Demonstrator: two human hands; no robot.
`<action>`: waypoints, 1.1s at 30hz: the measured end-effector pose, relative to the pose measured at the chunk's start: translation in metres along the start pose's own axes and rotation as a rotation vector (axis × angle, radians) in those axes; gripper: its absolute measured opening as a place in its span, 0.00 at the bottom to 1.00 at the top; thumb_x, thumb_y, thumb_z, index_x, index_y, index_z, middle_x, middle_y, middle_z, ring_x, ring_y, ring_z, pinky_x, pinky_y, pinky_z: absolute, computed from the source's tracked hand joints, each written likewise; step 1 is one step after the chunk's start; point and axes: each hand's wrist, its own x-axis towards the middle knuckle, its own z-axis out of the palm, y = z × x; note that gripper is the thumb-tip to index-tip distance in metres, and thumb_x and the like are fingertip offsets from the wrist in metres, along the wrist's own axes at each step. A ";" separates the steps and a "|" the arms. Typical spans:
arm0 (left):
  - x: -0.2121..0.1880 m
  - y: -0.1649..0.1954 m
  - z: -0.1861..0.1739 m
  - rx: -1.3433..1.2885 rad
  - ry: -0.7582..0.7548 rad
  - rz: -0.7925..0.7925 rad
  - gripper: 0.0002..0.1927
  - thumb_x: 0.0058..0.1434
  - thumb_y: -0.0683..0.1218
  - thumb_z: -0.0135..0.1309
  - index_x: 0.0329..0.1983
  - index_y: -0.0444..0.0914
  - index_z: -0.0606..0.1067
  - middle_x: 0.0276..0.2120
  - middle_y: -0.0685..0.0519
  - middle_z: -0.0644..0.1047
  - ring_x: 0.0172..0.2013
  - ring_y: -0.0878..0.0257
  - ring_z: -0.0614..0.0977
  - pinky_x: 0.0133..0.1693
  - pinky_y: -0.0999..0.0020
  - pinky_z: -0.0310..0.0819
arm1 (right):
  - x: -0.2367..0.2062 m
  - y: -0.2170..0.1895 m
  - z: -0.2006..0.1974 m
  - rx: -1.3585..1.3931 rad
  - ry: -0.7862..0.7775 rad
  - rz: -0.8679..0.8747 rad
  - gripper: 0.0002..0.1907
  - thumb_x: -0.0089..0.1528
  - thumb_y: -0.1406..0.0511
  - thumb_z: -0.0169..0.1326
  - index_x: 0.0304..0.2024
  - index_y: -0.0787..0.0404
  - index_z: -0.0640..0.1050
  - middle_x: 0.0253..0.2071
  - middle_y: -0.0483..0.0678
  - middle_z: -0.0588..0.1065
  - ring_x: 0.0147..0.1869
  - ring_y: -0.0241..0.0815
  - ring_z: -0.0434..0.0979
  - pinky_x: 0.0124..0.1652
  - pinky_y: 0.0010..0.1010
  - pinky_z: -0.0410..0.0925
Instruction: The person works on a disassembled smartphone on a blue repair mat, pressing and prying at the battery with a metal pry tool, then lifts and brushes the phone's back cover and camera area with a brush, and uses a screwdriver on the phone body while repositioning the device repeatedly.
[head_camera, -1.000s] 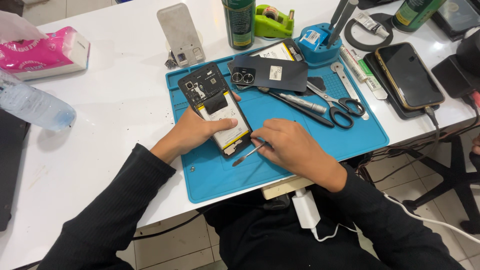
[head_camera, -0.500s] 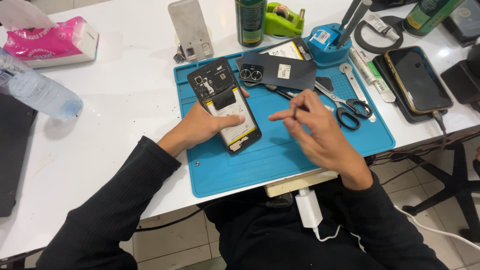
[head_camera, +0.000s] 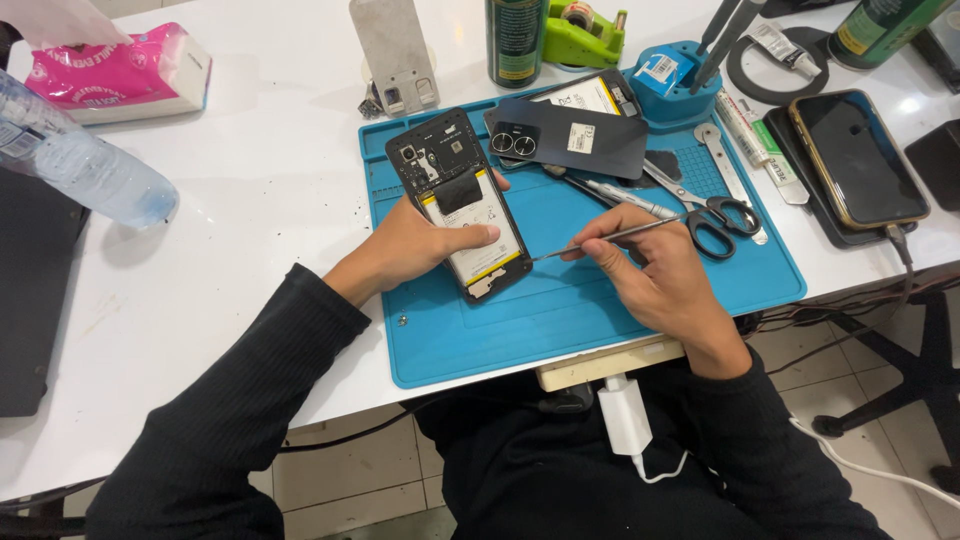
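An opened phone (head_camera: 462, 205), its back removed so that the battery and circuit board are exposed, is lain on the blue mat (head_camera: 560, 320) that is spread on the white worktop (head_camera: 260, 190). It is steadied by the left hand (head_camera: 415, 245), whose fingers (head_camera: 470, 238) are curled loosely around its left edge with the thumb laid across the battery. A thin metal tool (head_camera: 610, 238) is pinched between the closed fingers (head_camera: 590, 232) of the right hand (head_camera: 655, 275); its tip is pointed toward the phone's right edge, just beside it, though contact cannot be told.

Further back on the mat, the dark back cover (head_camera: 570, 135) is lain flat, partly over another flat part. Scissors (head_camera: 700, 205) are lain to its right, near the tool's far end. At the mat's far right corner a small blue holder (head_camera: 665, 85) is stood, with two dark tool handles (head_camera: 725, 30) propped in it.

Off the mat, a second phone (head_camera: 858, 155) is rested on a dark pad to the right. A clear plastic bottle (head_camera: 70, 150) and a pink tissue pack (head_camera: 130, 75) are seen at the far left, and a green tape dispenser (head_camera: 580, 35) beside a dark can (head_camera: 517, 40) at the back.
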 end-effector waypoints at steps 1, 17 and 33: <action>0.000 0.000 0.000 0.003 0.001 -0.002 0.26 0.56 0.45 0.65 0.58 0.42 0.73 0.50 0.51 0.81 0.51 0.62 0.84 0.51 0.64 0.83 | 0.000 0.000 0.000 -0.001 0.000 0.005 0.08 0.67 0.66 0.56 0.41 0.66 0.80 0.37 0.49 0.82 0.41 0.38 0.83 0.41 0.27 0.74; 0.002 0.001 -0.001 0.030 0.007 -0.037 0.26 0.55 0.47 0.65 0.58 0.44 0.73 0.50 0.51 0.81 0.50 0.61 0.85 0.50 0.64 0.84 | 0.001 -0.002 0.000 -0.001 -0.020 0.108 0.10 0.68 0.64 0.54 0.39 0.66 0.81 0.35 0.46 0.80 0.35 0.33 0.79 0.35 0.24 0.71; -0.004 0.003 -0.001 0.055 -0.034 0.038 0.26 0.58 0.47 0.64 0.59 0.43 0.72 0.51 0.51 0.80 0.54 0.60 0.83 0.54 0.61 0.81 | 0.019 -0.026 0.006 -0.090 -0.008 0.177 0.10 0.68 0.65 0.54 0.38 0.65 0.81 0.34 0.48 0.84 0.38 0.37 0.86 0.38 0.26 0.76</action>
